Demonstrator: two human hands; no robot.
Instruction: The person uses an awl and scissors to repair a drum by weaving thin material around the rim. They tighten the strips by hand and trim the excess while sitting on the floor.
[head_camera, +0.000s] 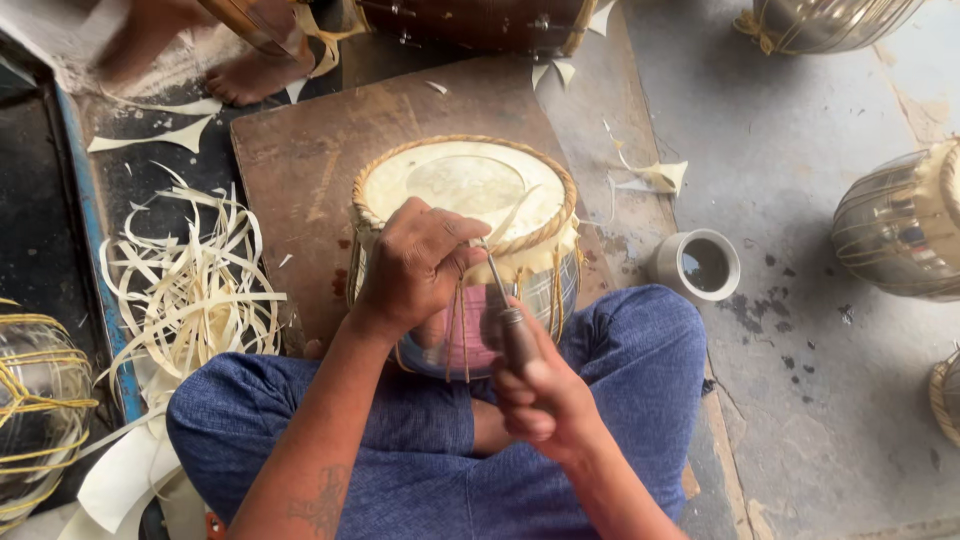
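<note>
The drum (466, 250) is sitting between the person's knees on a board (300, 150), its lacing (520, 240) being pried by an awl (505, 310) gripped tight in the right hand (540, 395), while the left hand (415, 265), fingers curled shut, is steadying the rim—best levering gently, away from the skin.

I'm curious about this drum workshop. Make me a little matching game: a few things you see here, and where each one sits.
Things:
1. drum
2. small cup
3. pile of pale strips
4. awl-like tool

Places:
A. on the floor on the picture's left
B. in the right hand
C. on the floor to the right of the drum
D. between the knees, under the left hand

Pairs: 1-D, 2-C, 3-A, 4-B
</note>
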